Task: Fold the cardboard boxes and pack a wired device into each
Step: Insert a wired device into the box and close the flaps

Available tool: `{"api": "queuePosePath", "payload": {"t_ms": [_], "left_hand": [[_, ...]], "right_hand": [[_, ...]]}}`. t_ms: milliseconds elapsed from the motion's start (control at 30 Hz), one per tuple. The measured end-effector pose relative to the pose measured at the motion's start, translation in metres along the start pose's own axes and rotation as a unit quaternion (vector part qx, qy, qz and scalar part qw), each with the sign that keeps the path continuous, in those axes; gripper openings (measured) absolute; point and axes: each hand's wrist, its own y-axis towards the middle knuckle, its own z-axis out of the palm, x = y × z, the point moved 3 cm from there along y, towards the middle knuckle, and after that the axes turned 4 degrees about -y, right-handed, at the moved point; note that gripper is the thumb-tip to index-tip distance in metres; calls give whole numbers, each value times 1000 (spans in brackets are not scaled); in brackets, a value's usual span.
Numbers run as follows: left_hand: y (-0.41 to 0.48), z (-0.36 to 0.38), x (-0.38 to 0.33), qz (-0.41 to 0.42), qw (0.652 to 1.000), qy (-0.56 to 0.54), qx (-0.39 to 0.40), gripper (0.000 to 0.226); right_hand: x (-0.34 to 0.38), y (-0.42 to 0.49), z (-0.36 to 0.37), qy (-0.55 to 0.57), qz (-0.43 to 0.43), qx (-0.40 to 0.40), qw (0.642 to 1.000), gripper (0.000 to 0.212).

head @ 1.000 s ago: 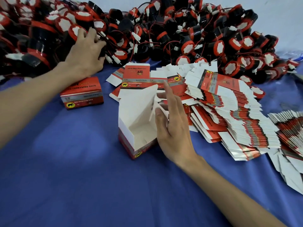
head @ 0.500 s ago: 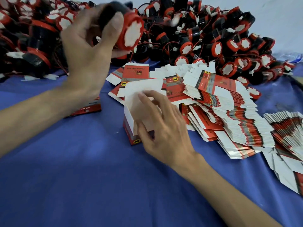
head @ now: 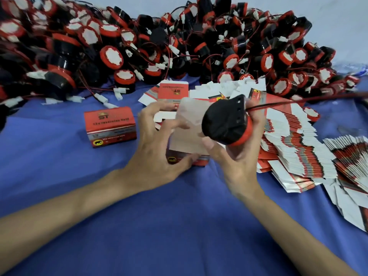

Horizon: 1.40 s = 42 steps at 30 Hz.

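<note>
Now my right hand grips the wired horn passed from my left hand, which clasps the open box.

Bare tabletop nr the person: wide room for a hand, front & left. Back blocked L-R by heap of devices. Flat box stacks fill right side. Centre taken: left hand gripping open box, right hand w/ device; closed box just left.
</note>
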Motion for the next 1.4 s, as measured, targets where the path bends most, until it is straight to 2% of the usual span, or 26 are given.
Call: {"api": "queuePosePath", "payload": {"t_ms": [133,233,400,533,600,700,833,933,1067,1267,1333,1400], "left_hand": [[1,3,17,-140,984,-85,66,33],[3,4,21,-200,969,-119,82,35],[1,5,21,-208,963,-135,101,39],[2,6,24,-219,954,-162,125,52],[3,5,24,-206,955,-158,143,60],[4,4,24,-212,950,-172,154,67],[5,4,26,-230,939,-200,159,68],[4,5,29,-230,938,-206,157,70],[3,1,33,-226,944,-197,139,69],[-2,-3,31,-230,944,-200,126,68],[-4,-2,32,-226,945,-203,118,68],[-3,-4,30,-222,946,-206,114,68]], "right_hand": [[-2,2,-2,6,32,-3,999,52],[0,4,-4,-64,23,-1,998,39],[0,0,0,-178,-3,44,983,58],[3,2,2,-235,8,76,969,91],[7,6,4,-294,-10,119,948,84],[13,14,7,-391,-69,226,890,64],[16,26,-3,-431,-52,323,841,69],[17,32,-5,-443,-29,350,825,83],[20,45,6,-468,-84,406,781,62],[12,32,13,-501,-126,479,709,56],[8,24,12,-517,-146,468,701,42],[6,22,9,-519,-146,441,717,34]]}}
